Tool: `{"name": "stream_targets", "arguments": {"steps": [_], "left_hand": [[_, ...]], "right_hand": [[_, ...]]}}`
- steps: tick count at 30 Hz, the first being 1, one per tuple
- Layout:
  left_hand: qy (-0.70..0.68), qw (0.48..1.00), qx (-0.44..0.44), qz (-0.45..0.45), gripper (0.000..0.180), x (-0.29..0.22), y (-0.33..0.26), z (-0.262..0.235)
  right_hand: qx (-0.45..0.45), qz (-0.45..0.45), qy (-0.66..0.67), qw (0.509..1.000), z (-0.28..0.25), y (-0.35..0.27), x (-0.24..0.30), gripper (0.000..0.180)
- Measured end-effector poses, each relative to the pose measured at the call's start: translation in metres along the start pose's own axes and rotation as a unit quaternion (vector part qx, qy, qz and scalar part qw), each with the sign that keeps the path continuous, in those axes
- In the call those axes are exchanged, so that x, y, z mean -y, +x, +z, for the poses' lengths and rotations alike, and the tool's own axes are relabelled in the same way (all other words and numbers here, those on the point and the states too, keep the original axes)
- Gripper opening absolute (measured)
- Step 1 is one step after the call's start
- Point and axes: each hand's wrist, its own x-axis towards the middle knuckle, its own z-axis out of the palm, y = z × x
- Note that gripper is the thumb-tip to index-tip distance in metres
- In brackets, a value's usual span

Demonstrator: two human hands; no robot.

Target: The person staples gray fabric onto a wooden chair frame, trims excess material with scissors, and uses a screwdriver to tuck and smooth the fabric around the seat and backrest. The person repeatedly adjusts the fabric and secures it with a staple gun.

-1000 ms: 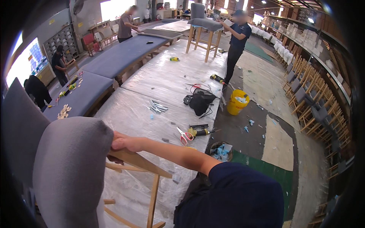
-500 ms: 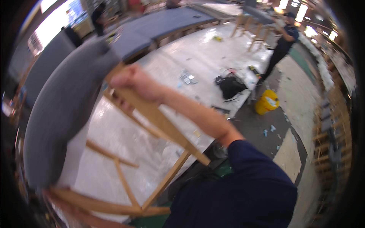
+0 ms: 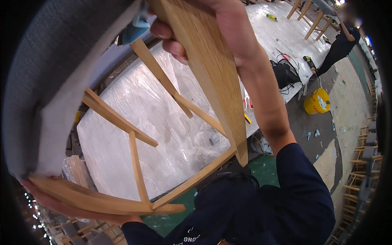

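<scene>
The chair [image 3: 53, 77] had come closer, legs [image 3: 210, 77] pointing near-right; right hand [image 3: 232, 22] and left hand [image 3: 47, 201] each clamped one.

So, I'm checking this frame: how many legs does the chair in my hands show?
4: near right leg, in your right hand; near left leg, in your left hand; far right leg, above centre; far left leg, left of centre. None seems wholly hidden.

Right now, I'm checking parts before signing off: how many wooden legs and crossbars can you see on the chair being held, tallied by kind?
Legs: 4
Crossbars: 3
Total in view: 7
</scene>
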Motion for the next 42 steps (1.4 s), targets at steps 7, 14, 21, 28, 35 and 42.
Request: {"name": "stream_targets", "arguments": {"steps": [7, 14, 21, 28, 35, 42], "left_hand": [[0.012, 0.97, 0.046, 0.237, 0.068, -0.04, 0.02, -0.019], [0.038, 0.953, 0.022, 0.3, 0.071, -0.075, 0.01, -0.059], [0.032, 0.959, -0.003, 0.281, 0.074, -0.108, -0.006, -0.098], [0.017, 0.984, -0.036, 0.172, 0.078, -0.131, -0.032, -0.151], [0.034, 0.98, 0.072, 0.182, 0.082, -0.066, -0.066, -0.183], [-0.12, 0.924, 0.29, -0.221, 0.069, -0.043, -0.155, -0.113]], "right_hand": [[0.024, 0.02, 0.133, 0.991, 0.002, -0.016, 0.066, 0.04], [0.032, -0.018, 0.116, 0.993, 0.0, -0.059, 0.095, 0.043], [0.032, -0.209, 0.001, 0.977, -0.007, -0.109, 0.089, 0.047], [-0.011, -0.267, -0.061, 0.962, -0.016, -0.169, 0.11, 0.049], [-0.045, -0.109, -0.01, 0.993, 0.004, -0.221, 0.111, 0.053], [-0.107, 0.153, 0.017, 0.982, -0.014, -0.229, 0.062, 0.053]]}}
